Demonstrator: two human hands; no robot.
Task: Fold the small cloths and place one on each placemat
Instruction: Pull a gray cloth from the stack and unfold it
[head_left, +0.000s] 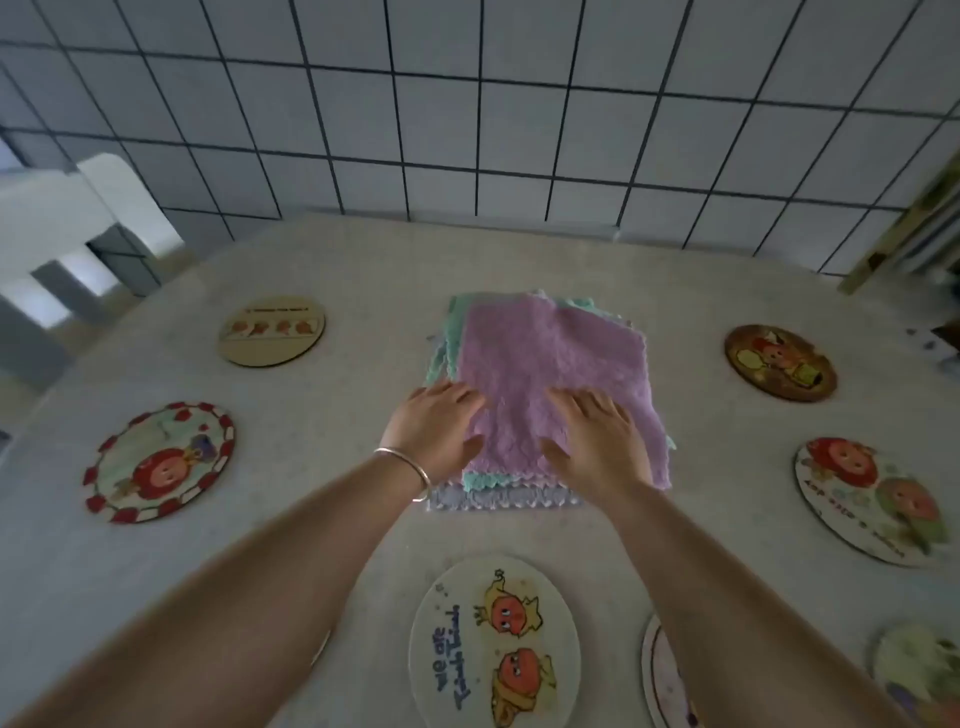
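Pink fleece cloth (550, 374) tops a stack of small cloths (498, 488) at table centre; mint and pale lilac scalloped edges stick out below it at the near and left sides. Exact cloth count can't be read from the layers. Table (343, 270) pale, far edge close to a tiled wall (519, 104), white chair (67, 218) at the far left corner. Bare tabletop rings the stack on all sides, between it and the round placemats. Placemats in view: seven. Tan one (271, 331) far left, red-rimmed one (159, 461) left, dark brown one (781, 362) far right, white one (868, 501) right, white one (493, 644) nearest, two more partly cut off at lower right (667, 680) (914, 670). None carries a cloth. Left hand (434, 431), bangle (410, 470) on wrist, lies flat with fingers spread on the pink cloth's near left corner. Right hand (597, 441) flat, fingers spread, pressing the near right part. Neither grips.
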